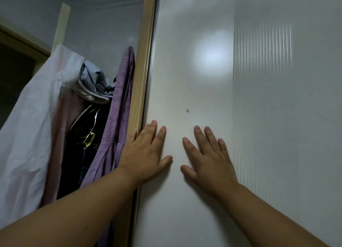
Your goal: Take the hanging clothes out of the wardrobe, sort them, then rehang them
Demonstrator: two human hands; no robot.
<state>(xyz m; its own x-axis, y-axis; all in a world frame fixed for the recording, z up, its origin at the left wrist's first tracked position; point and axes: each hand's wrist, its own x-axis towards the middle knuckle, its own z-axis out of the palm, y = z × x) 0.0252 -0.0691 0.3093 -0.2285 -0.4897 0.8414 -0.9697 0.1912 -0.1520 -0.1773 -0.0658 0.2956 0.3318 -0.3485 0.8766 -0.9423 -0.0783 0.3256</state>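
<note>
A glossy white sliding wardrobe door (194,70) with a pale wooden edge strip (142,80) fills the right of the view. My left hand (144,154) lies flat on the door beside that strip, fingers spread. My right hand (207,158) presses flat on the door a little to the right, fingers apart. Neither hand holds anything. In the open gap to the left hang clothes: a white shirt (31,126), a pink garment (61,120), a dark patterned one (85,139), a grey-blue crumpled piece (94,82) and a purple garment (118,108) nearest the door edge.
A second, ribbed door panel (286,98) overlaps on the far right. A light spot reflects on the white door. A wooden wardrobe frame (22,41) runs at the upper left, with dark space below it.
</note>
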